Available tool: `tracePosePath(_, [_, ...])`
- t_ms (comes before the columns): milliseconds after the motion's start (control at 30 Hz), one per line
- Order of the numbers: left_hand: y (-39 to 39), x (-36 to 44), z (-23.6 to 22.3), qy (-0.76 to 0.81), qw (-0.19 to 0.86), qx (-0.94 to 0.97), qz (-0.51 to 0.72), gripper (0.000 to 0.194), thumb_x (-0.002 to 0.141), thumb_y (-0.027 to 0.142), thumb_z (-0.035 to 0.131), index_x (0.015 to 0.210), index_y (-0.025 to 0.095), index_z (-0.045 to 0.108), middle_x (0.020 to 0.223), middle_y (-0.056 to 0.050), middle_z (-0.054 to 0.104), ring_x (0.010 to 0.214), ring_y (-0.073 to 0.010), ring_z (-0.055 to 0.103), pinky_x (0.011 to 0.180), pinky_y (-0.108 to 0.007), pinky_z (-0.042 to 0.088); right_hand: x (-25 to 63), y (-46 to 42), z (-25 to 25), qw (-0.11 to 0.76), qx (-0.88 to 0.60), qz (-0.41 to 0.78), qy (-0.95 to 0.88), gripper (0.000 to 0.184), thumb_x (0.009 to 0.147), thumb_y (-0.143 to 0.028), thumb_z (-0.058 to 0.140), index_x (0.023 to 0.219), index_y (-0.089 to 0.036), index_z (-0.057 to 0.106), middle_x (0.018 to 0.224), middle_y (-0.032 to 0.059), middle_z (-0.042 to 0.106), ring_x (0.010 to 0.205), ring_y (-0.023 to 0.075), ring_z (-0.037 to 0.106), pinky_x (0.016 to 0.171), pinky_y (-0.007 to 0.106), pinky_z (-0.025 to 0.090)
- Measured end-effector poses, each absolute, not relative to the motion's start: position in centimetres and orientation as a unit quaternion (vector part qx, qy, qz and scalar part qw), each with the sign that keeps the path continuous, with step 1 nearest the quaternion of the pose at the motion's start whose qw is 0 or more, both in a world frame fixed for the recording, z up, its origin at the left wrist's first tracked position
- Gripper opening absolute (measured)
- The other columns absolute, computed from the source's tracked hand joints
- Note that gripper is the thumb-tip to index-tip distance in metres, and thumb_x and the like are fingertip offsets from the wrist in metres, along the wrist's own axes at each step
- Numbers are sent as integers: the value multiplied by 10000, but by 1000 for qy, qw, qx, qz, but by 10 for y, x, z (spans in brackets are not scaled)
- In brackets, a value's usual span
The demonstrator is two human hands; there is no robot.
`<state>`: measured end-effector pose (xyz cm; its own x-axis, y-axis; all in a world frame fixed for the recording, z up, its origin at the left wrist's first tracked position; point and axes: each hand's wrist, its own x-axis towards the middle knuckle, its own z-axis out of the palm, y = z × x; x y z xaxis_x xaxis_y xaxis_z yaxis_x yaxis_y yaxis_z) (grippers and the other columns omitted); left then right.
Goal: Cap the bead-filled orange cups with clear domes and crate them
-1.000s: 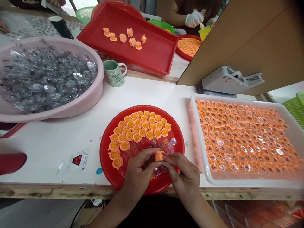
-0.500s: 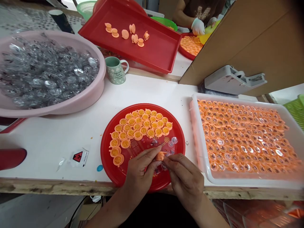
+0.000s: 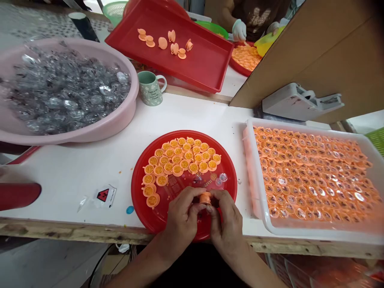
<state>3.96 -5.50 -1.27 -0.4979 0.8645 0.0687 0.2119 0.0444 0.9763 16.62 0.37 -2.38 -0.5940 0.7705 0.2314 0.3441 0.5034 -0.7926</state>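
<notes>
Forearms point(image 3: 147, 258) angle inward, left grip point(image 3: 182, 216) and right grip point(image 3: 227, 218) close together, fingers point(image 3: 192, 193) bent in a pinch.

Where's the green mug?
In the head view, the green mug stands left of centre on the white table, just right of the pink basin, in front of the red rectangular tray.

- A workshop, by the look of it.
- Right side: white bin point(image 3: 300, 231) packed with rows of matching orange cups point(image 3: 312, 176).
- Left: pink tub point(image 3: 120, 122) heaped with small clear-wrapped pieces point(image 3: 72, 94).
- Upper right: a co-worker's gloved hand point(image 3: 239, 30) at a loaded tray point(image 3: 240, 71), beyond a cardboard partition point(image 3: 288, 52).
</notes>
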Motion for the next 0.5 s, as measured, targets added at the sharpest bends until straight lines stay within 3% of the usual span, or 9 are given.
tracePosePath(133, [-54,42,-14,645,403,295,578,213,825,133,599,1024,198,639,987,-32,697,914,-164,656,816,-258,517,163,6,-27,266,-403,503,-717,184,916,-215,525,1098,-223,548,941,38,636,788,167,636,667,263,547])
tracePosePath(233, [-53,43,-13,606,483,202,598,210,811,136,591,1015,174,624,1009,-59,688,939,-187,649,833,-291,514,164,9,-23,239,-437,576,-648,207,897,-316,589,1081,-221,581,900,30,662,735,163,653,632,250,558])
tracePosePath(500, [-59,47,-32,690,390,263,550,140,790,116,544,893,184,612,884,-43,673,826,-189,635,743,-295,513,151,1,-38,262,-446,479,-709,172,864,-328,605,969,-202,658,893,55,704,775,202,667,664,293,546])
